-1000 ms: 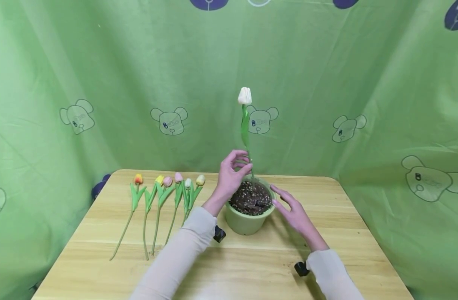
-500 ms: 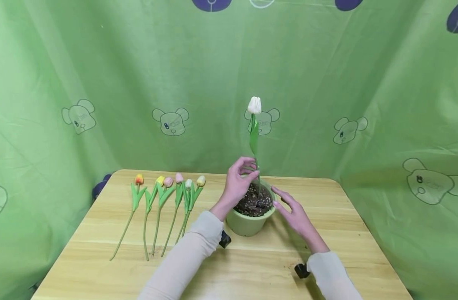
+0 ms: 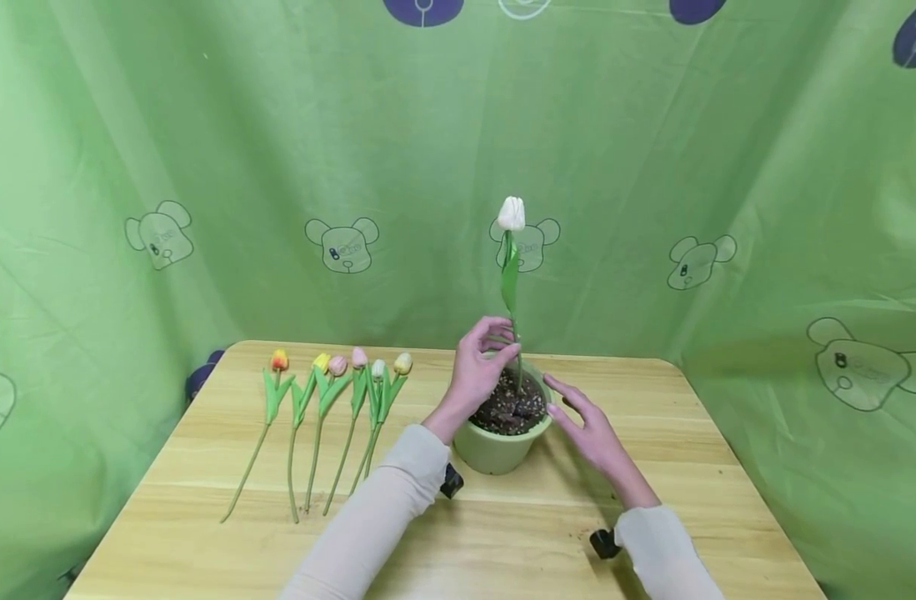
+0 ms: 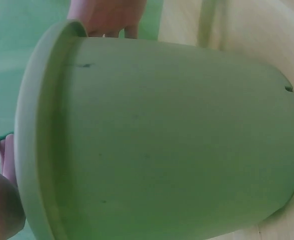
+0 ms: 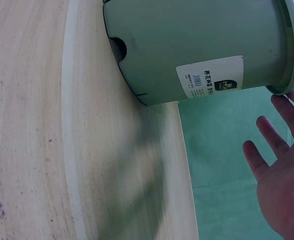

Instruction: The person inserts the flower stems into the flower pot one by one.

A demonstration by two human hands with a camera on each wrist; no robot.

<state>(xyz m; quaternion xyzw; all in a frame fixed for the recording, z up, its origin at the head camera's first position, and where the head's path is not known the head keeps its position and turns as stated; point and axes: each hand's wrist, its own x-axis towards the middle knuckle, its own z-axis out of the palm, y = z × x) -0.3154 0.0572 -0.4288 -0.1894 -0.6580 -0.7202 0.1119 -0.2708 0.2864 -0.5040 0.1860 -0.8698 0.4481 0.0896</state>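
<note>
A white tulip (image 3: 512,215) stands upright over a green plant pot (image 3: 495,450), its stem's lower end in the dark soil (image 3: 510,410). My left hand (image 3: 476,367) pinches that stem between thumb and fingers, just above the rim. In the left wrist view, the left hand (image 4: 4,200) shows at the lower left, mostly behind the pot (image 4: 162,135). On the pot's right side, my right hand (image 3: 593,429) touches the rim with its fingers spread and nearly straight. The right wrist view has the right hand (image 5: 287,175) by the rim and a white label (image 5: 212,77) on the pot's wall.
Several tulips lie in a row on the left of the wooden table (image 3: 653,450), among them an orange-red tulip (image 3: 280,360), a yellow tulip (image 3: 321,362) and a pale cream tulip (image 3: 403,362). A green curtain (image 3: 427,125) with bear prints surrounds the table's back and sides.
My left hand has moved right and slightly down with the white tulip, mostly in the first half second. The right hand keeps its place at the rim.
</note>
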